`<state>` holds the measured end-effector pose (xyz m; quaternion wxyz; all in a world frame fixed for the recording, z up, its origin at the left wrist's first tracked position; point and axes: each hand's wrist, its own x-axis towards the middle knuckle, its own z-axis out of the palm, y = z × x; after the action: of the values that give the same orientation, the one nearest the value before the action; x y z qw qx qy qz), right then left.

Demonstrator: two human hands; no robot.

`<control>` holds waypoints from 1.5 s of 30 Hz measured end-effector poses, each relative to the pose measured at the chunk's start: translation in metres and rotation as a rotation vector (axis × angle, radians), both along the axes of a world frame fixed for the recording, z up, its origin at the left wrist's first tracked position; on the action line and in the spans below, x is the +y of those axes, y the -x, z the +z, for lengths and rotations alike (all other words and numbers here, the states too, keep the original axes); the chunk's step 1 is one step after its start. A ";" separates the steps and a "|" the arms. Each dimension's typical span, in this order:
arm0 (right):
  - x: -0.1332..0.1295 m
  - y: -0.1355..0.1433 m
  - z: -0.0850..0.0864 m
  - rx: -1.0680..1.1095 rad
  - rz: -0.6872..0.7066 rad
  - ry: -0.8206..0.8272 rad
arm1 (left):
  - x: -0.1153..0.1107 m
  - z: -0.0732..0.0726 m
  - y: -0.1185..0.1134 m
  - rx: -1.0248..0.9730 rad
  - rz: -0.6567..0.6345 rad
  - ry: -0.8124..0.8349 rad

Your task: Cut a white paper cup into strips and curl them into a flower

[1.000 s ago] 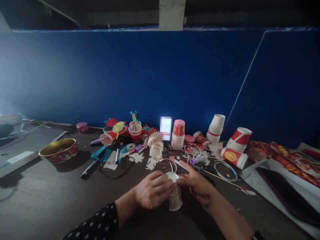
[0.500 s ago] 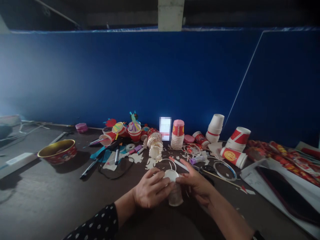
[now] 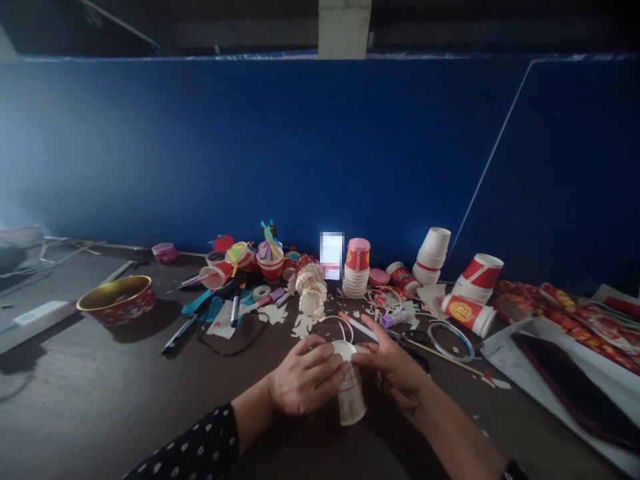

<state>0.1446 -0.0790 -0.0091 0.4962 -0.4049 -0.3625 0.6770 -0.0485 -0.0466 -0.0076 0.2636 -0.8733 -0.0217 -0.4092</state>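
Between my hands, near the front of the dark table, is a white paper cup with faint reddish print on its side. My left hand grips it near the round white end, fingers curled over the edge. My right hand pinches the same end from the right, thumb and fingertips together, with the index finger raised. The cup's printed side hangs below the fingers, tilted toward me. Just beyond lie a loop of white cord and a white marker with an orange tip.
A gold-rimmed red bowl stands at left. Decorated cups, a cup stack, paper scraps, markers and tape lie along the back. More cups, a tape ring and a white tray holding a dark phone are at right.
The cup has turned between my hands, so its reddish print now shows and its lower end reaches closer to me. My hands have barely moved.
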 end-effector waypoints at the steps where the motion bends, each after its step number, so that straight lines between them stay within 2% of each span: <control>1: 0.000 0.000 0.000 -0.003 -0.001 0.003 | 0.000 0.000 0.000 0.001 -0.001 0.010; 7: 0.002 -0.003 0.001 0.069 0.073 -0.036 | 0.005 -0.005 -0.001 -0.078 0.062 0.101; 11: 0.002 -0.006 0.004 -0.028 0.055 -0.075 | 0.009 -0.006 -0.001 -0.130 0.119 0.191; 14: 0.001 -0.008 0.004 -0.202 0.074 -0.161 | 0.009 -0.005 -0.001 -0.167 0.132 0.294; 17: 0.001 -0.009 0.002 -0.454 0.063 -0.322 | 0.009 -0.003 -0.001 -0.202 0.123 0.385; 22: -0.001 -0.012 0.001 -0.927 -0.048 -0.644 | 0.008 -0.003 -0.005 -0.276 0.099 0.537; 24: -0.004 -0.012 0.006 -1.040 -0.089 -0.739 | 0.008 -0.004 -0.007 -0.309 0.072 0.622; 26: -0.007 -0.010 0.012 -1.053 -0.081 -0.795 | 0.009 -0.005 -0.010 -0.352 0.050 0.731; 28: -0.010 -0.007 0.017 -0.967 -0.029 -0.797 | 0.009 -0.006 -0.013 -0.404 0.029 0.852; 30: -0.012 -0.003 0.019 -0.860 0.000 -0.751 | 0.008 -0.006 -0.016 -0.447 0.016 0.960; 33: -0.010 0.000 0.014 -0.784 -0.041 -0.683 | 0.004 -0.006 -0.020 -0.509 0.059 1.088; 39: -0.002 -0.003 0.000 -0.808 -0.164 -0.751 | 0.001 -0.011 -0.025 -0.522 0.053 1.203; 45: -0.005 -0.001 0.004 -0.889 -0.181 -0.750 | 0.002 -0.014 -0.022 -0.508 0.034 1.326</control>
<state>0.1451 -0.0841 -0.0053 0.4618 -0.4759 -0.7145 0.2228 -0.0267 -0.0443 -0.0217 -0.3305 -0.7267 -0.3406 -0.4966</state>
